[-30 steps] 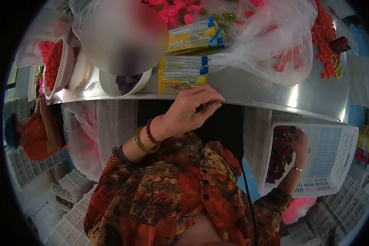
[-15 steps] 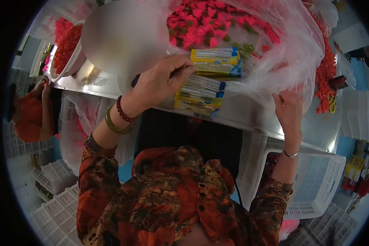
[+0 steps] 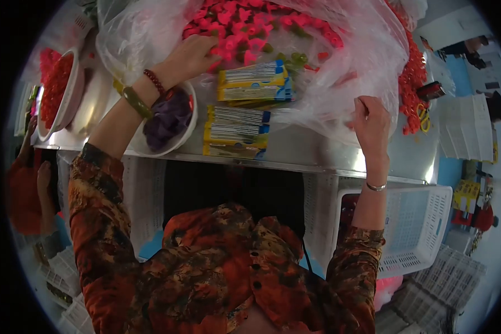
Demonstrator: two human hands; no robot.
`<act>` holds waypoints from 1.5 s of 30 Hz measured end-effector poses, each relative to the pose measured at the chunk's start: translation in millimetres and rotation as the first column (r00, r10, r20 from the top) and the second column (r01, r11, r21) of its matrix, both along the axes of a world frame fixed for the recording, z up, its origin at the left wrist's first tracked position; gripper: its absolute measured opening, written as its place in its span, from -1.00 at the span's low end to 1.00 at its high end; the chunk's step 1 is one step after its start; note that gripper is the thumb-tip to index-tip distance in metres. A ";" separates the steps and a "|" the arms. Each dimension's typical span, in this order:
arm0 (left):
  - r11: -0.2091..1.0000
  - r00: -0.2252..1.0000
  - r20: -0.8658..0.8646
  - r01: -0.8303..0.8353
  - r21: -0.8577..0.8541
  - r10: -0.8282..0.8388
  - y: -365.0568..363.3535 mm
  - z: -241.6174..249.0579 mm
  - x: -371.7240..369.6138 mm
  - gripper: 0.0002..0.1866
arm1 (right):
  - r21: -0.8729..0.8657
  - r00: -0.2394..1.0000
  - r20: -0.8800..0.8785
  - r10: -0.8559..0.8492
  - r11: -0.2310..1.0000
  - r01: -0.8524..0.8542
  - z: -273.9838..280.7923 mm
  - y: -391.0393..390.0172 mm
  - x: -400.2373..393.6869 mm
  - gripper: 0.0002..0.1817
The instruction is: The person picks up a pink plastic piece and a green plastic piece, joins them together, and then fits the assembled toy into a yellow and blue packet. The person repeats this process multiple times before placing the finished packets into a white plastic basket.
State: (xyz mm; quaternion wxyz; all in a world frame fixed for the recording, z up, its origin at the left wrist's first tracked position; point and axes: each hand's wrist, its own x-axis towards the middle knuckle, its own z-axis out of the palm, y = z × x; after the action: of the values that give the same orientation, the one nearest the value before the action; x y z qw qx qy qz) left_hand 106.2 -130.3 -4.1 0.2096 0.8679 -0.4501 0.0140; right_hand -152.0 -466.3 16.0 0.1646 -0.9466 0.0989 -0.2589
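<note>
My left hand (image 3: 190, 60), with a beaded bracelet and a green bangle on its wrist, reaches over the near edge of a heap of small bright pink pieces (image 3: 250, 30). Its thumb and fingers look apart, and no held thing shows. Green bits are mixed into the heap, which lies in a large clear plastic bag (image 3: 367, 50). My right hand (image 3: 371, 119) is closed beside the bag's near right side, fingers curled; what they hold, if anything, is hidden. Between the hands lie two stacks of yellow and blue printed packets, a far stack (image 3: 253, 83) and a near stack (image 3: 234, 133).
A white bowl (image 3: 190, 123) with purple pieces stands under my left forearm. Another bowl (image 3: 72, 103) of red pieces is farther left. Yellow scissors (image 3: 423, 118) lie by red pieces at right. White crates (image 3: 417, 234) are below the metal table edge (image 3: 295, 165). A person's arm (image 3: 44, 189) shows at left.
My left hand has moved away from the packets to the pink heap. The purple pieces in the bowl now show. My right hand stays by the bag; the whole view has shifted.
</note>
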 end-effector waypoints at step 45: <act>0.953 0.970 -0.242 -0.090 -0.290 0.017 0.2 21.6 -6.8 -0.82 | 0.249 0.772 0.223 -0.596 0.800 0.546 -81.7 -212.0 60.7 -0.72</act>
State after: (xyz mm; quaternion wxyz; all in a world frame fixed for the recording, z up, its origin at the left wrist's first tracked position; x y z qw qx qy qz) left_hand 99.4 -130.1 17.5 0.3901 0.8336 -0.3906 -0.0161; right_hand -91.3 -678.4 -65.7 0.1706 -0.8053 0.3787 -0.4230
